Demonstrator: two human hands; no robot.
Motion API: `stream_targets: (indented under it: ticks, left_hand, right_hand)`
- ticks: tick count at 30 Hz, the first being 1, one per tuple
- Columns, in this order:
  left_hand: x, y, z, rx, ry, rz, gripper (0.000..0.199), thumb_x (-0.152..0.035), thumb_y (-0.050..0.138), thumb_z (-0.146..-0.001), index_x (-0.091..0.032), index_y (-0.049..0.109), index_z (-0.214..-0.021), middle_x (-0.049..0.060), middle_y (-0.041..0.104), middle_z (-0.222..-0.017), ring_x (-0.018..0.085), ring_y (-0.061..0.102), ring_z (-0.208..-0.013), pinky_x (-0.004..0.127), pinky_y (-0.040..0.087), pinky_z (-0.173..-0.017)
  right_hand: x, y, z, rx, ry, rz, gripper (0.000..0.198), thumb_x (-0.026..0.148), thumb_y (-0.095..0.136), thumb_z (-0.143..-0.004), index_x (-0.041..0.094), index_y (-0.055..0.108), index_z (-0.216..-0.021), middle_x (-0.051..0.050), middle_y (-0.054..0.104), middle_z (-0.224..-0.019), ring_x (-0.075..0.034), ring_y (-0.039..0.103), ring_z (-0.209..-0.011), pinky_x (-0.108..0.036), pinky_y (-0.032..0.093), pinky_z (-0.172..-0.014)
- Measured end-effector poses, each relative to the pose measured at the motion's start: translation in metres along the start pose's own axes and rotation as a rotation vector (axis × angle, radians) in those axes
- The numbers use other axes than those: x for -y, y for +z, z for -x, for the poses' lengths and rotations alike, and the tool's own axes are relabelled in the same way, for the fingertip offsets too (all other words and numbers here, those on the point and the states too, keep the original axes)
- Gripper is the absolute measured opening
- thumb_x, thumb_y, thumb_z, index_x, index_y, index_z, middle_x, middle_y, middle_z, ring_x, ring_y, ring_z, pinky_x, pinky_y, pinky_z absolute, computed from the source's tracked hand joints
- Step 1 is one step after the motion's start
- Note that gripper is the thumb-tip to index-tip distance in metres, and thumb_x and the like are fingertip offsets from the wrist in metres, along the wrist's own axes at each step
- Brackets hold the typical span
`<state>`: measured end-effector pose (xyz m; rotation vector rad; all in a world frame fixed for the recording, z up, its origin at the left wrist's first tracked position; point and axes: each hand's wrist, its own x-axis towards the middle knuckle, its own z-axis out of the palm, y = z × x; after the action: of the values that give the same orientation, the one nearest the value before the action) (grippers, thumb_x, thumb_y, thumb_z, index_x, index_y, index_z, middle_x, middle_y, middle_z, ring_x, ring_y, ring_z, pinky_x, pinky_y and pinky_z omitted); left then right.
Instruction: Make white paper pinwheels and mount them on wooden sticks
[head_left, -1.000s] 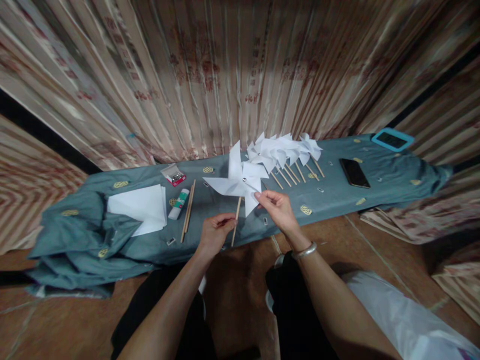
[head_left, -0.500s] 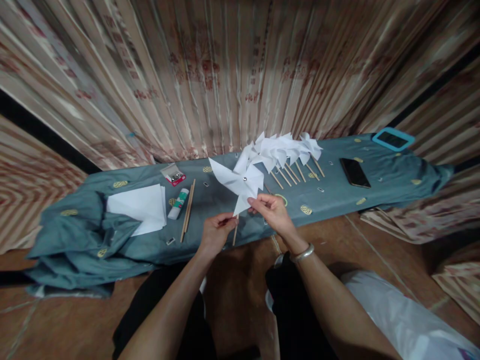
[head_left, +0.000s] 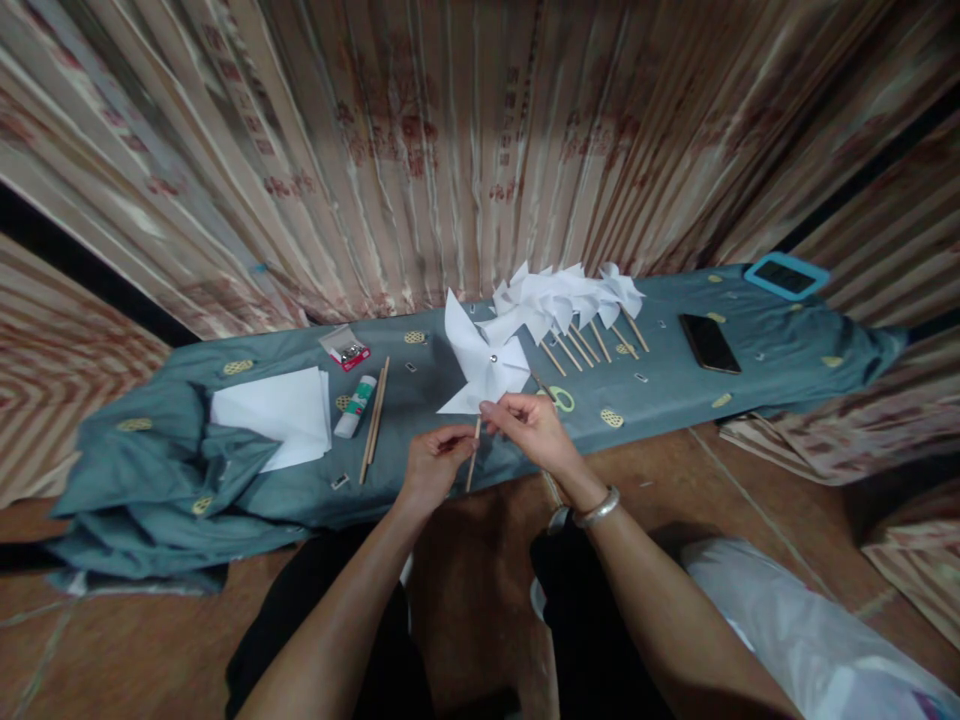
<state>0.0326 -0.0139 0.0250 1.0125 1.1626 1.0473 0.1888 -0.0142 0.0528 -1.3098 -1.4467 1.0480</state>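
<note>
A white paper pinwheel with a silver pin at its centre is held upright over the cloth. Its wooden stick runs down between my hands. My left hand is closed, thumb and fingers pinching the stick. Just below the paper blades my right hand is also closed, fingertips gripping the pinwheel near the top of its stick. A silver bracelet circles my right wrist. Right behind that hand lie scissors with pale green handles, partly hidden.
Several finished pinwheels lie in a row at the back. White paper sheets, a glue stick, loose wooden sticks and a small box of pins are on the left. A phone and a blue-framed device lie right.
The pinwheel's blades have turned clockwise, so the long left blade now points up. My right hand has shifted slightly left, and more of the scissors shows. My left hand stays in place.
</note>
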Motion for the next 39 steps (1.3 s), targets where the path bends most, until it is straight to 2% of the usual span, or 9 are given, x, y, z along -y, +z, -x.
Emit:
stream_targets:
  ticks: [3, 6, 10, 14, 17, 22, 28, 39]
  left_hand:
    - [-0.001, -0.001, 0.0, -0.008, 0.003, -0.006, 0.017, -0.027, 0.077, -0.051, -0.02, 0.076, -0.067, 0.001, 0.073, -0.066, 0.013, 0.061, -0.062, 0.025, 0.048, -0.066]
    - [-0.002, -0.003, 0.0, -0.015, 0.009, -0.024, 0.018, -0.028, 0.077, -0.053, -0.019, 0.077, -0.069, 0.001, 0.073, -0.067, 0.014, 0.062, -0.064, 0.026, 0.049, -0.068]
    - [-0.001, -0.006, 0.0, -0.021, -0.003, -0.04, 0.02, -0.03, 0.079, -0.053, -0.019, 0.076, -0.07, 0.002, 0.073, -0.067, 0.015, 0.063, -0.065, 0.027, 0.05, -0.069]
    - [-0.001, -0.006, 0.001, -0.026, -0.012, -0.043, 0.022, -0.032, 0.08, -0.052, -0.019, 0.076, -0.07, 0.002, 0.073, -0.069, 0.016, 0.064, -0.066, 0.028, 0.05, -0.07]
    - [-0.001, -0.005, 0.001, -0.022, -0.02, -0.026, 0.022, -0.031, 0.08, -0.051, -0.019, 0.076, -0.069, 0.002, 0.073, -0.067, 0.015, 0.063, -0.064, 0.028, 0.051, -0.069]
    - [0.0, -0.003, 0.002, -0.018, -0.021, -0.036, 0.022, -0.032, 0.081, -0.05, -0.02, 0.076, -0.068, 0.002, 0.073, -0.067, 0.016, 0.063, -0.064, 0.029, 0.051, -0.068]
    - [0.0, -0.003, 0.002, -0.007, -0.014, -0.064, 0.021, -0.033, 0.08, -0.052, -0.02, 0.076, -0.069, 0.002, 0.074, -0.068, 0.016, 0.064, -0.066, 0.028, 0.051, -0.069]
    - [0.002, -0.001, 0.0, -0.034, -0.013, -0.038, 0.021, -0.032, 0.08, -0.05, -0.02, 0.076, -0.068, 0.002, 0.073, -0.066, 0.015, 0.063, -0.063, 0.027, 0.05, -0.066]
  right_hand:
    - [0.0, 0.0, 0.0, 0.006, -0.016, 0.007, 0.048, 0.061, 0.061, -0.079, 0.018, 0.064, -0.058, 0.001, 0.059, -0.051, -0.01, 0.046, -0.048, -0.024, 0.032, -0.049]
    - [0.002, -0.006, -0.001, -0.053, -0.031, -0.007, 0.047, 0.061, 0.06, -0.08, 0.018, 0.067, -0.061, 0.0, 0.062, -0.054, -0.011, 0.05, -0.05, -0.024, 0.035, -0.05]
    - [0.002, -0.023, -0.005, -0.229, -0.044, -0.039, 0.042, 0.058, 0.064, -0.077, 0.019, 0.068, -0.062, -0.001, 0.064, -0.056, -0.011, 0.05, -0.05, -0.025, 0.038, -0.052]
    - [-0.005, -0.04, -0.013, -0.487, -0.036, -0.088, 0.038, 0.054, 0.068, -0.074, 0.019, 0.065, -0.059, 0.0, 0.064, -0.057, -0.011, 0.052, -0.052, -0.026, 0.041, -0.055]
    - [-0.012, -0.047, -0.017, -0.568, -0.035, -0.117, 0.031, 0.05, 0.072, -0.069, 0.019, 0.068, -0.07, -0.002, 0.069, -0.066, -0.014, 0.06, -0.062, -0.028, 0.046, -0.062]
    - [-0.019, -0.045, -0.019, -0.481, 0.02, -0.162, 0.037, 0.05, 0.075, -0.064, 0.019, 0.071, -0.083, -0.003, 0.071, -0.074, -0.016, 0.062, -0.068, -0.03, 0.048, -0.066]
    - [-0.016, -0.039, -0.02, -0.405, 0.062, -0.251, 0.038, 0.052, 0.079, -0.057, 0.02, 0.072, -0.076, -0.002, 0.071, -0.073, -0.014, 0.06, -0.066, -0.029, 0.049, -0.068]
    - [-0.011, -0.037, -0.017, -0.357, 0.084, -0.243, 0.035, 0.052, 0.077, -0.06, 0.02, 0.072, -0.073, 0.001, 0.064, -0.059, -0.012, 0.055, -0.058, -0.027, 0.045, -0.06]
